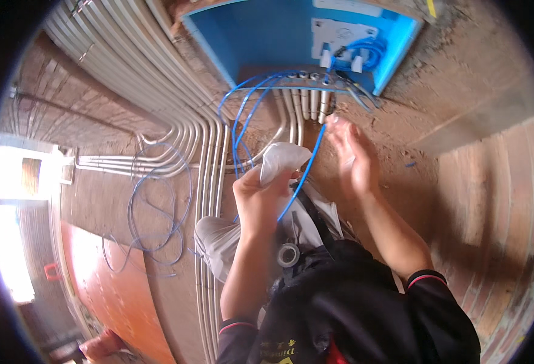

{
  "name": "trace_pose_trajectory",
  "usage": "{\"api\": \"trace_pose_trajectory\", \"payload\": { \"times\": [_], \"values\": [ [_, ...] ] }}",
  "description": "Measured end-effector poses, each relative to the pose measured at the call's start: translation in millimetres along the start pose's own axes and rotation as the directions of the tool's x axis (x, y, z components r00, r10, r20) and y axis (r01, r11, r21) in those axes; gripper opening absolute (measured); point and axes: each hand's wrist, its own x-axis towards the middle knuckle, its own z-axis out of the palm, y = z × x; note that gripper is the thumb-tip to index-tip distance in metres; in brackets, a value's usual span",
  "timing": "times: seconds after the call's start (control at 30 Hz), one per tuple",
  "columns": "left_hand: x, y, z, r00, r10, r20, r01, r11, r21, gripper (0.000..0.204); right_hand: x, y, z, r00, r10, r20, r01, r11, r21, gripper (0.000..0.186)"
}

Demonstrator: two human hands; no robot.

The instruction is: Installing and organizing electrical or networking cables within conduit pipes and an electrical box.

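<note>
In front of my lap, my left hand (pixel 258 197) is closed around a crumpled, whitish, bag-like piece (pixel 284 159); whether it is plastic or cloth I cannot tell. A single blue cable (pixel 310 162) comes down from the conduits, passes just right of that piece and runs toward my lap. My right hand (pixel 355 159) is raised to the right of this cable, its fingers stretched out and slightly blurred, with nothing seen in it. Above both hands is an open blue wall box (pixel 267 36). More blue cables (pixel 238 127) loop out over its lower edge on the left.
Inside the box are a coil of blue cable (pixel 370 53) and a pliers-like tool (pixel 359 91) at its lower edge. White conduits (pixel 209 164) run along the left. Loose cable loops (pixel 158 206) lie near an orange-brown board (pixel 109 285). Wooden planks (pixel 491 212) stand at right.
</note>
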Motion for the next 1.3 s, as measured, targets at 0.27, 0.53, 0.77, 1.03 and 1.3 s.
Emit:
{"api": "trace_pose_trajectory", "payload": {
  "times": [0.27, 0.53, 0.77, 1.03, 1.3],
  "values": [
    [-13, 18, 34, 0.938, 0.103, 0.332, -0.312, 0.67, 0.674, 0.019, -38, -24, 16, 0.897, 0.278, 0.343, -0.441, 0.527, 0.727, 0.076],
    [-12, 30, 49, 0.926, 0.098, 0.364, -0.349, 0.588, 0.73, 0.015, -39, -32, 11, 0.877, 0.365, 0.313, -0.468, 0.5, 0.729, 0.086],
    [-11, 27, 48, 0.931, 0.083, 0.354, -0.339, 0.554, 0.761, 0.01, -37, -27, 9, 0.863, 0.41, 0.295, -0.481, 0.491, 0.726, 0.087],
    [-8, 25, 55, 0.928, 0.091, 0.362, -0.356, 0.507, 0.785, 0.018, -33, -27, 9, 0.864, 0.413, 0.287, -0.491, 0.568, 0.661, 0.088],
    [-17, 27, 59, 0.927, 0.08, 0.367, -0.361, 0.462, 0.81, 0.024, -40, -29, 10, 0.866, 0.44, 0.24, -0.463, 0.521, 0.717, 0.085]
  ]
}}
